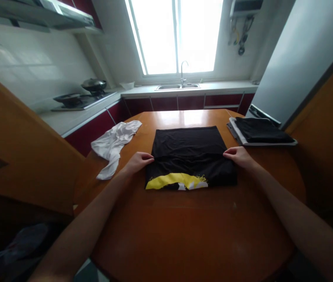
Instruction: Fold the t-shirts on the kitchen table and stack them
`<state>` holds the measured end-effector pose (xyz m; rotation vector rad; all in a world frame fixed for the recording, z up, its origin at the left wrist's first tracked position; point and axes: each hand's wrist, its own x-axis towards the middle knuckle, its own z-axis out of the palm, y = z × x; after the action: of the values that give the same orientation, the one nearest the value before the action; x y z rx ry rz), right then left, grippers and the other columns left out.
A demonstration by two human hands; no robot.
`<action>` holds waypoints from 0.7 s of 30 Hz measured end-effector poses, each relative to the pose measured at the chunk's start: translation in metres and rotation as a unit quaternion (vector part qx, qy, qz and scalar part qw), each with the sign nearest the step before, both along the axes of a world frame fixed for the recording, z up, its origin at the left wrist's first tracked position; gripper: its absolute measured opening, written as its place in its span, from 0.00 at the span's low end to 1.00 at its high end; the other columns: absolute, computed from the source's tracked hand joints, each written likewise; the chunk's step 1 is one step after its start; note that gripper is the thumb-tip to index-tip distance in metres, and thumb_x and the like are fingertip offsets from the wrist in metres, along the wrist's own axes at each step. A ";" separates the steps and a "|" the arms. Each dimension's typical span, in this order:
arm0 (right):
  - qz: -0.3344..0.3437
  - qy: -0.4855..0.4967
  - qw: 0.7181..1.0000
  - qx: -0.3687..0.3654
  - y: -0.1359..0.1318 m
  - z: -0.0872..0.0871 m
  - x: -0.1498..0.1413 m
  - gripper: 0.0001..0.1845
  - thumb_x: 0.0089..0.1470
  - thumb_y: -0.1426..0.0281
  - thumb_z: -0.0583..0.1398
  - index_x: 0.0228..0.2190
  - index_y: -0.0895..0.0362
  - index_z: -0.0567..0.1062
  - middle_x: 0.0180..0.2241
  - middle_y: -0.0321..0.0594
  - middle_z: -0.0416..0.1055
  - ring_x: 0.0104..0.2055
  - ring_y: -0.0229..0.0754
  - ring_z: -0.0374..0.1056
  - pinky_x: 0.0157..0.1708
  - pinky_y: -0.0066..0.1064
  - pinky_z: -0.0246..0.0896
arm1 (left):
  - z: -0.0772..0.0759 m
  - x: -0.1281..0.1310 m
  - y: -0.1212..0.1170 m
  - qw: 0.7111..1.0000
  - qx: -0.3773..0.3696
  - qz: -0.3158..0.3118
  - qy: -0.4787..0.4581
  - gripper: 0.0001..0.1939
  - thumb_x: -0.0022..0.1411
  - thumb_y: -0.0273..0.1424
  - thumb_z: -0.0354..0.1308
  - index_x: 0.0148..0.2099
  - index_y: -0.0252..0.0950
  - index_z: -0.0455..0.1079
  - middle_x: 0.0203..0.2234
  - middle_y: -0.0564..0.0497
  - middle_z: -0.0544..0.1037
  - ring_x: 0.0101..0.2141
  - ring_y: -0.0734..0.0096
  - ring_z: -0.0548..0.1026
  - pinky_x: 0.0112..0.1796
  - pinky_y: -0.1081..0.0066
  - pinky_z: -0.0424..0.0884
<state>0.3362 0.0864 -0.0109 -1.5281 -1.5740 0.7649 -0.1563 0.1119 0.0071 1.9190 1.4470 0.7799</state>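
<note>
A black T-shirt point(190, 143) with a yellow and white print lies folded on the wooden table point(184, 227) in front of me. Across its middle runs a raised edge of cloth. My left hand point(139, 161) pinches that edge at the shirt's left side, thumb against fingers. At the right side, my right hand point(239, 155) pinches the other end of the same edge. The printed part is at the near edge of the shirt, partly folded out of sight.
A crumpled white garment point(115, 145) lies at the table's left edge. Folded dark and white clothes point(260, 131) are stacked at the right. Beyond the table are a counter with a sink point(178, 87), a stove with pans point(94, 84), and a fridge point(295, 58) at the right.
</note>
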 end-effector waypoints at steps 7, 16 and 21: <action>-0.046 0.031 0.997 0.062 0.010 0.001 -0.001 0.14 0.45 0.61 0.67 0.30 0.59 0.82 0.32 0.45 0.80 0.35 0.46 0.75 0.36 0.33 0.68 | -0.004 0.001 0.007 0.994 0.069 0.060 -0.057 0.24 0.52 0.48 0.67 0.41 0.34 0.82 0.36 0.44 0.84 0.38 0.56 0.80 0.39 0.66 0.75; -0.021 -0.038 0.997 0.065 0.035 -0.011 -0.004 0.10 0.47 0.65 0.65 0.28 0.58 0.81 0.30 0.44 0.80 0.33 0.45 0.74 0.35 0.33 0.68 | -0.016 0.013 0.008 0.990 0.113 0.079 -0.018 0.20 0.55 0.44 0.63 0.40 0.33 0.81 0.35 0.43 0.84 0.37 0.55 0.81 0.38 0.63 0.75; -0.029 -0.059 0.994 0.084 0.035 -0.018 -0.002 0.09 0.49 0.65 0.64 0.29 0.58 0.81 0.31 0.44 0.80 0.33 0.46 0.75 0.36 0.34 0.68 | -0.017 0.009 0.012 0.991 0.107 0.078 0.002 0.20 0.57 0.44 0.62 0.42 0.33 0.80 0.36 0.43 0.83 0.37 0.56 0.81 0.40 0.62 0.76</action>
<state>0.3342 0.1219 -0.0287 -1.5117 -1.6275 0.5050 -0.1478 0.1239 -0.0096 1.9800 1.5862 1.0408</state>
